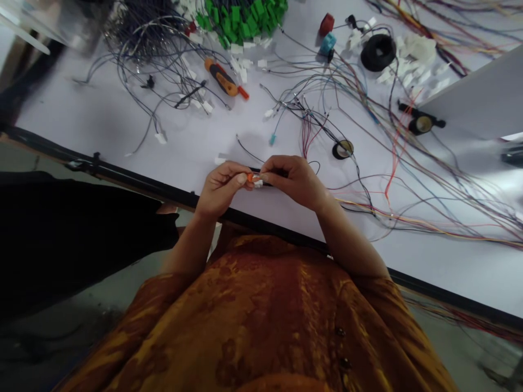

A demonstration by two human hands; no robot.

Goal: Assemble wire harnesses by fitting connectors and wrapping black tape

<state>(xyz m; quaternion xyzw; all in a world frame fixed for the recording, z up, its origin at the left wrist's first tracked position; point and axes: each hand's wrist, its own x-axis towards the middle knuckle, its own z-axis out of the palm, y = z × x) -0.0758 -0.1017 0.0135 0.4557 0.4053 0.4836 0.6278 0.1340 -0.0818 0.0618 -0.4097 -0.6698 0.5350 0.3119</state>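
Note:
Near the front edge of the table my two hands meet almost fingertip to fingertip. My left hand pinches a small orange connector between thumb and fingers. From the other side, my right hand is closed on thin wires that run into the connector; their ends are too small to make out. Just below the pinch a small white connector shows. To the right of my right hand, a bundle of yellow, red and black wires trails off across the table.
Behind my hands lie a screwdriver with an orange and black handle, a heap of green connectors and tangled grey wires. Rolls of black tape sit at the right among long wires. A person in dark clothing is close on my left.

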